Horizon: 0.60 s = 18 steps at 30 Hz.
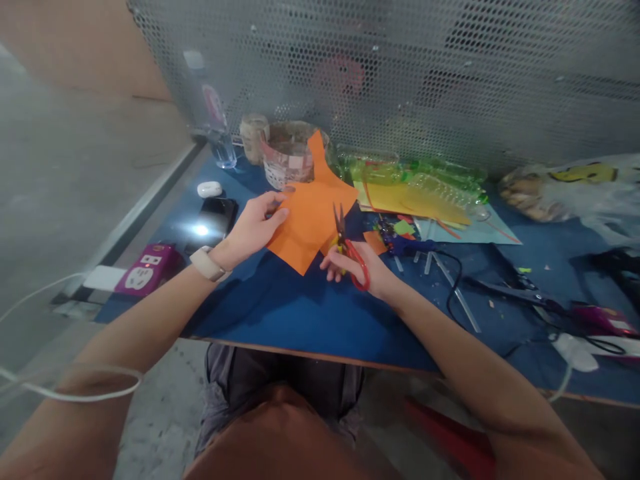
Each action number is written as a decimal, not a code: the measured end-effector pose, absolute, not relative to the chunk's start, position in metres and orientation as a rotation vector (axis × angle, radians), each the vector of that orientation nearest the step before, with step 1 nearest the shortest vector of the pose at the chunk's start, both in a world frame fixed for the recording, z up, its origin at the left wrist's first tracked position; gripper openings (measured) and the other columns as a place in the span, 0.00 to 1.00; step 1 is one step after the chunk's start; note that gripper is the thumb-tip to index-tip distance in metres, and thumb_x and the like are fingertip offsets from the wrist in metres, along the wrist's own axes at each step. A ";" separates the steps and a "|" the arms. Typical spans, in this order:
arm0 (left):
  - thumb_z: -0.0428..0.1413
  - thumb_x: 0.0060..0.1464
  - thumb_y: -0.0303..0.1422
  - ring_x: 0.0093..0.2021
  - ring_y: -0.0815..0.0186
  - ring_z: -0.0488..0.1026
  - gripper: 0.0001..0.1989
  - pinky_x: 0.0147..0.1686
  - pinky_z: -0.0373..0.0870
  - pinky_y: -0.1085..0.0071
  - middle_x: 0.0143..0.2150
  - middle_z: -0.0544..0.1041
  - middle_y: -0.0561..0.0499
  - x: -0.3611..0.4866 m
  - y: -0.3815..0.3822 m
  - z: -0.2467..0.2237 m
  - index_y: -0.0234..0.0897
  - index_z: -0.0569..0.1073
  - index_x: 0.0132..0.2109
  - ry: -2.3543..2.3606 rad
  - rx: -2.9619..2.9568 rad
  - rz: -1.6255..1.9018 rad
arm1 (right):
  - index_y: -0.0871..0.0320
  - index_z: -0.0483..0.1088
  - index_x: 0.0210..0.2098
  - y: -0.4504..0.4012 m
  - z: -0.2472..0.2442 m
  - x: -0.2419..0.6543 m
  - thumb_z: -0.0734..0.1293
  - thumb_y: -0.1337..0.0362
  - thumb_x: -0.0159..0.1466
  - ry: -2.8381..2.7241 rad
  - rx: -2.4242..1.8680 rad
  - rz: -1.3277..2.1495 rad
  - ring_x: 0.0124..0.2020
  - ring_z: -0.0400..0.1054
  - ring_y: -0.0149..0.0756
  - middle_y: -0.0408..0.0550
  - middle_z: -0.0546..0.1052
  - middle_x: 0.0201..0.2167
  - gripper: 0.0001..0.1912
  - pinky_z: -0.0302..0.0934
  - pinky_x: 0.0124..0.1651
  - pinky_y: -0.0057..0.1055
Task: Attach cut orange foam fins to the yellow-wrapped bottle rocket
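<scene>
An orange sheet of paper (305,223), cut to an uneven outline with a narrow strip rising at its top, is held above the blue table. My left hand (260,223) pinches its left edge between thumb and fingers. In my right hand (357,267) is a pair of scissors (341,227) with red and yellow handles. Their blades point away from me and lie over the paper's right part, slightly parted. Whether the blades touch the paper I cannot tell. A small orange scrap (374,241) lies just beyond my right hand.
A paper-covered round basket (287,163), a jar (254,137) and a water bottle (220,140) stand at the back. Left are a phone (217,217) and a purple power socket (150,270). Right are coloured sheets (415,200), a glue gun (405,245) and cables. A mesh panel (400,80) borders the back.
</scene>
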<state>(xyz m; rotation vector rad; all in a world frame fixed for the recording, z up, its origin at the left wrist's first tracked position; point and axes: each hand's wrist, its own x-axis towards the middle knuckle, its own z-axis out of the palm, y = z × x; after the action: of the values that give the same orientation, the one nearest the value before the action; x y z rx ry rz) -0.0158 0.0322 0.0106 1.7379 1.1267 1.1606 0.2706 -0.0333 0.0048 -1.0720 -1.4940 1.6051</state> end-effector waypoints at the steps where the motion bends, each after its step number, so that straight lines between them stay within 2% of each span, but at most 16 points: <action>1: 0.64 0.70 0.40 0.39 0.62 0.81 0.09 0.40 0.78 0.64 0.42 0.86 0.48 -0.017 0.033 0.010 0.41 0.81 0.51 1.086 1.672 1.183 | 0.56 0.83 0.34 -0.032 0.007 0.275 0.84 0.33 0.63 -1.548 -1.042 1.651 0.28 0.80 0.37 0.52 0.87 0.35 0.30 0.71 0.30 0.34; 5: 0.65 0.71 0.37 0.47 0.59 0.87 0.08 0.47 0.86 0.62 0.49 0.89 0.46 -0.020 0.038 0.010 0.41 0.84 0.53 0.970 1.428 1.215 | 0.57 0.84 0.33 -0.022 0.018 0.297 0.79 0.28 0.66 -1.675 -0.903 1.800 0.25 0.79 0.36 0.53 0.87 0.32 0.35 0.68 0.26 0.31; 11: 0.66 0.70 0.38 0.56 0.52 0.89 0.16 0.52 0.90 0.56 0.59 0.90 0.43 -0.021 0.042 0.009 0.43 0.84 0.61 0.937 1.302 1.291 | 0.58 0.85 0.31 -0.012 0.029 0.321 0.78 0.34 0.70 -1.780 -0.980 1.859 0.22 0.78 0.35 0.53 0.87 0.29 0.32 0.71 0.25 0.29; 13: 0.67 0.70 0.40 0.54 0.53 0.90 0.17 0.50 0.90 0.58 0.59 0.90 0.43 -0.020 0.040 0.010 0.44 0.84 0.62 0.920 1.315 1.274 | 0.58 0.85 0.31 -0.014 0.029 0.322 0.78 0.34 0.70 -1.783 -1.004 1.889 0.21 0.78 0.35 0.52 0.86 0.28 0.32 0.71 0.24 0.29; 18: 0.66 0.74 0.46 0.45 0.59 0.89 0.21 0.42 0.88 0.65 0.51 0.90 0.45 -0.017 0.032 0.011 0.46 0.82 0.68 0.908 1.509 1.213 | 0.60 0.84 0.31 -0.022 0.029 0.313 0.79 0.34 0.69 -1.791 -1.006 1.930 0.22 0.79 0.33 0.53 0.86 0.28 0.33 0.71 0.25 0.25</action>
<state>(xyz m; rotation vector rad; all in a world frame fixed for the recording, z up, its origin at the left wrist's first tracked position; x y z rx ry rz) -0.0173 0.0323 0.0112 1.5090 0.9078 1.2131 0.3128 -0.0221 0.0285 -1.0059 -1.7913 1.9305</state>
